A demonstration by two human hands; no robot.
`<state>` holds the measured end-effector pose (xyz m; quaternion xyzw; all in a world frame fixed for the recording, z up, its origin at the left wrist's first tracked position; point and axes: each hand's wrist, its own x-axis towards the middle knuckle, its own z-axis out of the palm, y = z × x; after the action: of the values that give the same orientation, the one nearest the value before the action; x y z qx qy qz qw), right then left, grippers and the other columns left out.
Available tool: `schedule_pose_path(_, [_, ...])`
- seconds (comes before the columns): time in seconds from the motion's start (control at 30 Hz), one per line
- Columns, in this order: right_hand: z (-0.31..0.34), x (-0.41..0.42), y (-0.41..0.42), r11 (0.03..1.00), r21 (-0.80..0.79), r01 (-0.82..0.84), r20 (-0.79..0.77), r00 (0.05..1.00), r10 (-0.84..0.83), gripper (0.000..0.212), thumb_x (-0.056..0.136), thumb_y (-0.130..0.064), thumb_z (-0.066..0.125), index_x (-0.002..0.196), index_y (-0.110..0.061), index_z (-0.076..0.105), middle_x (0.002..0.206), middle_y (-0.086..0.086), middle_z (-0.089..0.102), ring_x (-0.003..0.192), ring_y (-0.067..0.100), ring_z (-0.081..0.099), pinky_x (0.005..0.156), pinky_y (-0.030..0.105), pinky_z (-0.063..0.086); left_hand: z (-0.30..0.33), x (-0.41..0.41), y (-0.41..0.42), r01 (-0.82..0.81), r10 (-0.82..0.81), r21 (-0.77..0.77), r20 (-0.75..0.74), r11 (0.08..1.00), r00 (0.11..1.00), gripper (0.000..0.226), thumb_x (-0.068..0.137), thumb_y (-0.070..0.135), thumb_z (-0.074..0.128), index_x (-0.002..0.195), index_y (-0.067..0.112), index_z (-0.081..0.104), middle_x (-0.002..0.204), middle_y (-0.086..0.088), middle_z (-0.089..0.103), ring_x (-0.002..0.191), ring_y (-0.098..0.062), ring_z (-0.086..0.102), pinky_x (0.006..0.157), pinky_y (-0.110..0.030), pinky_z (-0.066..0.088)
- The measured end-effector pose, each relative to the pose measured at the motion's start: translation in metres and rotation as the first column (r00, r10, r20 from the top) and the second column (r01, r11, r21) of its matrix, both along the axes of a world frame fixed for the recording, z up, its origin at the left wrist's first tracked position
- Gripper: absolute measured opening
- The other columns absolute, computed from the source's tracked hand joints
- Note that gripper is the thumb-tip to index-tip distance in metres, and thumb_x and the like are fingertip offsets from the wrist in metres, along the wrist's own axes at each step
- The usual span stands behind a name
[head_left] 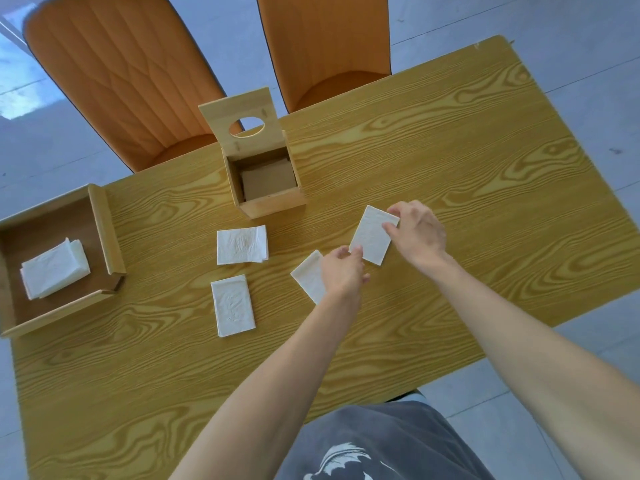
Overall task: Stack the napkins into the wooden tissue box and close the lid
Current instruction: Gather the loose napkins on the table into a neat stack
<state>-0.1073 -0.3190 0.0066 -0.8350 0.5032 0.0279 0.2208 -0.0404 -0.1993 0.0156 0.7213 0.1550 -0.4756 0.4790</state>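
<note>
The wooden tissue box [273,202] stands at the table's far middle, its lid [239,123] with a round hole hinged upright; only a brown base shows inside. A folded white napkin [370,237] is held between both hands: my right hand [417,232] pinches its far right corner, my left hand [343,271] grips its near left corner. Under my left hand lies another napkin [308,275], partly hidden. Two more napkins rest flat to the left, one [241,244] near the box, one [232,305] closer to me.
A low wooden tray [104,233] at the left edge holds a small pile of napkins [53,268]. Two orange chairs [128,77] stand beyond the far edge. The wood-grain table [450,150] ends close on the right and near sides.
</note>
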Motion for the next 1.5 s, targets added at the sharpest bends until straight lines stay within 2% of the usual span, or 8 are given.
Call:
schedule_pose_path(0.1, [-0.003, 0.005, -0.013, 0.996, 0.050, -0.071, -0.073, 0.995, 0.074, 0.040, 0.092, -0.033, 0.063, 0.128, -0.016, 0.059, 0.126, 0.012, 0.057, 0.116, 0.030, 0.054, 0.087, 0.042, 0.048, -0.006, -0.011, -0.005, -0.117, 0.119, 0.028, -0.076, 0.993, 0.990, 0.047, 0.099, 0.021, 0.057, 0.141, 0.004, 0.046, 0.085, -0.003, 0.059, 0.071, -0.013, 0.059, 0.075, -0.036, 0.060])
schedule_pose_path(0.23, [-0.006, 0.011, -0.019, 0.987, 0.129, -0.093, -0.141, 0.984, 0.112, 0.043, 0.094, -0.037, 0.058, 0.132, -0.017, 0.054, 0.132, 0.012, 0.049, 0.121, 0.029, 0.048, 0.091, 0.041, 0.043, -0.013, -0.016, -0.008, -0.206, 0.213, 0.067, -0.141, 0.976, 0.967, 0.035, 0.099, 0.017, 0.057, 0.131, 0.003, 0.055, 0.087, -0.004, 0.062, 0.090, -0.020, 0.062, 0.075, -0.037, 0.060])
schedule_pose_path(0.5, [-0.007, 0.014, -0.022, 0.987, 0.148, -0.062, -0.101, 0.992, 0.077, 0.022, 0.091, -0.030, 0.062, 0.110, -0.019, 0.062, 0.119, 0.010, 0.054, 0.111, 0.028, 0.052, 0.081, 0.036, 0.042, -0.018, -0.018, -0.012, -0.231, 0.246, 0.100, -0.181, 0.968, 0.952, 0.024, 0.095, 0.017, 0.064, 0.117, 0.007, 0.062, 0.089, -0.005, 0.063, 0.087, -0.019, 0.063, 0.079, -0.038, 0.060])
schedule_pose_path(0.77, [-0.001, 0.009, -0.018, 0.955, 0.295, -0.031, 0.080, 0.997, 0.008, 0.024, 0.087, -0.021, 0.066, 0.111, -0.018, 0.064, 0.105, 0.004, 0.070, 0.096, 0.024, 0.065, 0.083, 0.038, 0.054, -0.015, -0.022, -0.009, -0.218, 0.230, 0.086, -0.170, 0.972, 0.958, 0.011, 0.095, 0.015, 0.064, 0.104, 0.012, 0.061, 0.089, -0.003, 0.065, 0.076, -0.014, 0.062, 0.076, -0.038, 0.060])
schedule_pose_path(0.93, [0.017, 0.015, -0.010, 0.919, 0.354, -0.175, 0.236, 0.967, 0.093, 0.018, 0.089, -0.022, 0.065, 0.105, -0.018, 0.071, 0.098, -0.004, 0.067, 0.089, 0.011, 0.059, 0.075, 0.024, 0.044, -0.008, -0.022, 0.003, -0.219, 0.220, 0.028, -0.205, 0.975, 0.954, 0.007, 0.094, 0.017, 0.065, 0.091, 0.013, 0.061, 0.098, -0.009, 0.066, 0.081, -0.020, 0.064, 0.060, -0.033, 0.058])
schedule_pose_path(1.17, [0.039, 0.039, 0.016, 0.813, 0.425, -0.398, 0.415, 0.884, 0.216, 0.011, 0.091, -0.025, 0.064, 0.099, -0.024, 0.072, 0.091, -0.009, 0.070, 0.085, 0.006, 0.064, 0.067, 0.018, 0.045, 0.014, -0.021, 0.067, -0.215, 0.172, -0.093, -0.344, 0.972, 0.923, 0.011, 0.095, 0.020, 0.064, 0.103, 0.012, 0.065, 0.102, -0.005, 0.071, 0.088, -0.019, 0.068, 0.074, -0.034, 0.057])
schedule_pose_path(1.37, [0.025, 0.058, 0.047, 0.673, 0.584, -0.455, 0.334, 0.890, 0.312, 0.008, 0.088, -0.020, 0.067, 0.092, -0.026, 0.071, 0.075, -0.013, 0.066, 0.068, 0.002, 0.057, 0.061, 0.017, 0.041, 0.008, -0.016, 0.126, -0.207, 0.199, -0.014, -0.219, 0.978, 0.955, 0.018, 0.096, 0.026, 0.062, 0.109, 0.014, 0.066, 0.103, -0.002, 0.072, 0.082, -0.015, 0.067, 0.064, -0.027, 0.054])
schedule_pose_path(1.5, [0.007, 0.065, 0.065, 0.651, 0.624, -0.432, 0.205, 0.895, 0.397, 0.013, 0.089, -0.017, 0.064, 0.099, -0.022, 0.070, 0.077, -0.009, 0.064, 0.071, 0.008, 0.061, 0.055, 0.019, 0.044, 0.004, -0.008, 0.149, -0.239, 0.242, 0.045, -0.077, 0.970, 0.967, 0.014, 0.095, 0.028, 0.062, 0.102, 0.017, 0.064, 0.096, -0.002, 0.072, 0.075, -0.012, 0.065, 0.060, -0.025, 0.052])
